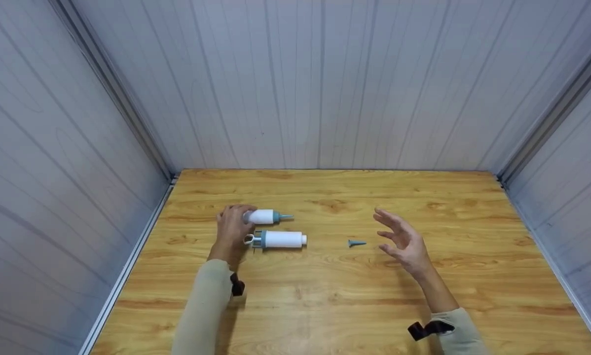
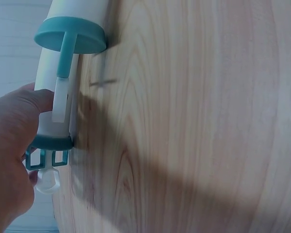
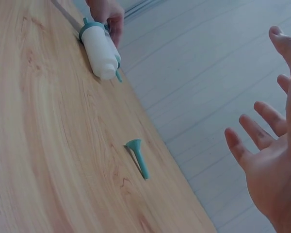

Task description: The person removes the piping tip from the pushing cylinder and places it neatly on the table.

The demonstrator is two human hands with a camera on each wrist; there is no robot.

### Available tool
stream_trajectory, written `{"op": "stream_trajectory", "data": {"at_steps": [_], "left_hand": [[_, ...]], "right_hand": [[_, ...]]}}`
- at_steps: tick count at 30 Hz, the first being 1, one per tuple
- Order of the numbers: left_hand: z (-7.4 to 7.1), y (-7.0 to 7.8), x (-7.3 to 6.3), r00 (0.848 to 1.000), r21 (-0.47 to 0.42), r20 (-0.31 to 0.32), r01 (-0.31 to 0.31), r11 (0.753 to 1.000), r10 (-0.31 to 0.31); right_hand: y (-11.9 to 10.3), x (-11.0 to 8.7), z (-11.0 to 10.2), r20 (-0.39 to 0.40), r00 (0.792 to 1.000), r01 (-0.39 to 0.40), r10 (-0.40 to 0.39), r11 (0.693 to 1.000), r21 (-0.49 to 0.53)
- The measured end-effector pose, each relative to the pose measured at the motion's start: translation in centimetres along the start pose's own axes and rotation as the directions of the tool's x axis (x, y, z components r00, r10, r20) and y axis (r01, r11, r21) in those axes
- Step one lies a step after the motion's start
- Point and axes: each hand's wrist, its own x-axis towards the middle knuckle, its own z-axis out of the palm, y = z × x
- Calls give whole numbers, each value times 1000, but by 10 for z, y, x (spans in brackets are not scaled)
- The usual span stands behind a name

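Observation:
Two white plunger syringes with teal fittings lie side by side on the wooden table. My left hand [image 1: 234,224] grips the farther syringe [image 1: 262,217] at its handle end; its teal nozzle points right. In the left wrist view, that syringe [image 2: 47,80] shows teal finger loops and a white plunger ring below my thumb. The nearer syringe [image 1: 283,239] has a bare white tip and its plunger handle towards the left. A loose teal nozzle [image 1: 356,243] lies right of them. Just beyond it, my right hand [image 1: 408,246] is held with fingers spread and holds nothing.
The wooden table [image 1: 325,305] meets a pale panel wall [image 1: 295,88] at its back edge. More panels stand at the left [image 1: 54,197] and right [image 1: 581,207] sides. Dark straps are on both sleeves.

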Motion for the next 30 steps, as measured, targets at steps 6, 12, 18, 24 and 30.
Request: {"op": "stream_trajectory", "data": {"at_steps": [6,12,18,24,30], "left_hand": [[1,-1,-1,1000,6,2,2,1000,-2],[2,-1,-1,1000,15,-7,-8,1000,9],[0,-1,-1,1000,27,-16,-18,999,18],[-3,-1,1,999,40,-14,-29,999,30],[-7,1,-1,999,17,-32,-33,999,34]], "right_hand": [[4,-1,-2,15,999,-33,32,998,53],[3,-1,-1,2,999,-45,45,998,38],[4,0,-1,-1,1000,-29,29,999,46],[4,1,-3,-16,1000,-20,21,1000,22],[5,3,-7,-4,999,-39,38,999,-16]]}}
